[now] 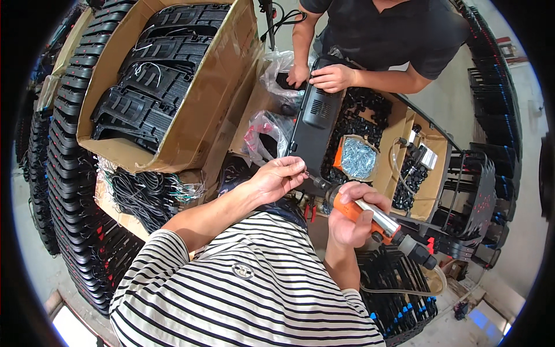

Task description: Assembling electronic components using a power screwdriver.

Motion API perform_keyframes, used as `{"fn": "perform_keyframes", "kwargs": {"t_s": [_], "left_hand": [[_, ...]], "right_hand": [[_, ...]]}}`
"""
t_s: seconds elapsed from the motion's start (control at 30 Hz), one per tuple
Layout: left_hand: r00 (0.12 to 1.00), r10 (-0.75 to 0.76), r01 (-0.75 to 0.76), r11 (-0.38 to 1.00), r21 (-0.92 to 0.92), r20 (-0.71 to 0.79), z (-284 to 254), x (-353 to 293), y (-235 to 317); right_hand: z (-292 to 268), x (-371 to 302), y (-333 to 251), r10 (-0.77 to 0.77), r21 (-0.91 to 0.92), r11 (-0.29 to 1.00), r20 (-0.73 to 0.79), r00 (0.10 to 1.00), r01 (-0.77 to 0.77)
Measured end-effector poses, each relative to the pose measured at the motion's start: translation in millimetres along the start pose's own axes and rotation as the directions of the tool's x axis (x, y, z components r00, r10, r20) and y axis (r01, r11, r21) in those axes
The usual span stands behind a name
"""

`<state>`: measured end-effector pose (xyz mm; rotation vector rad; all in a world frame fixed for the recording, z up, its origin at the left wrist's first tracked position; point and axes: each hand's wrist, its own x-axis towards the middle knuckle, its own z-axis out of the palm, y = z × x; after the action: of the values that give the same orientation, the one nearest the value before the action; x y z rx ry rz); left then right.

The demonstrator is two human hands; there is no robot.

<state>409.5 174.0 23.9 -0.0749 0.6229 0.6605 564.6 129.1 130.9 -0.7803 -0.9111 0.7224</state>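
Note:
My right hand [351, 218] is wrapped round an orange and silver air screwdriver [370, 218], whose dark nose points left toward my other hand. Fingertips pinched together, my left hand [278, 178] is at the tip of the driver bit; what it holds there is too small to make out. Just beyond both hands lies a long black plastic housing [315, 124] with a vented raised part. A co-worker's hand [333, 78] rests on its far end, and that person's other hand [298, 76] is beside it.
An orange-edged box of silver screws [358, 158] sits among small black parts [370, 110] in a cardboard tray [428, 199]. At left stand a large carton [191, 115] of black panels and bundled black cables [147, 194]. A clear hose [442, 280] trails from the driver. Stacked black frames [72, 168] line the left.

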Motion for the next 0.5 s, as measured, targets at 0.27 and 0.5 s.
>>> {"fn": "perform_keyframes", "kwargs": {"t_s": [0.27, 0.5], "left_hand": [[1.000, 0.021, -0.021, 1.000, -0.004, -0.008, 7, 17, 18], [1.000, -0.019, 0.018, 0.999, -0.029, -0.025, 1, 40, 44]], "right_hand": [[14, 18, 21, 0.003, -0.050, 0.999, -0.036, 0.999, -0.005], [30, 38, 56, -0.033, -0.101, 0.995, -0.055, 0.998, 0.027]]}}
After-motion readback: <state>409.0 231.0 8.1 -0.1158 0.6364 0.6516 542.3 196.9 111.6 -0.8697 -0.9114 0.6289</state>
